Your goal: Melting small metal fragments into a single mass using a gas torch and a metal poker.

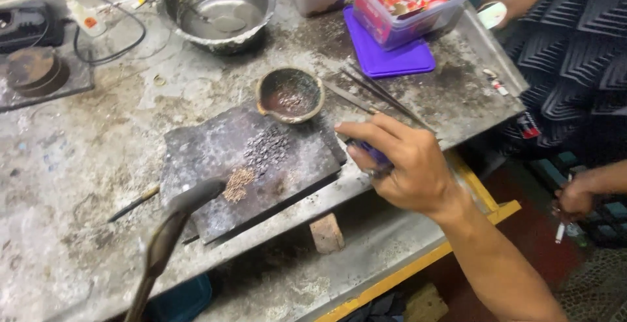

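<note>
My right hand (401, 165) is closed around a small purple object (377, 155) at the right edge of a dark slab (209, 149), forefinger stretched toward the slab. Two small heaps lie on the slab, dark bits (266, 147) and golden bits (238, 184). A dark torch nozzle (179, 211) reaches in from the lower left, its tip beside the golden heap. My left hand is out of view. A small crucible bowl (289, 95) with grains sits at the slab's far edge.
On the stained metal table (98, 152): a steel bowl (219, 5), long thin rods (382, 96), a purple lid (392, 57) under a plastic box (405, 2), a cable (111, 48), a thin tool (134, 204). Another person's hand (575, 201) hangs at right.
</note>
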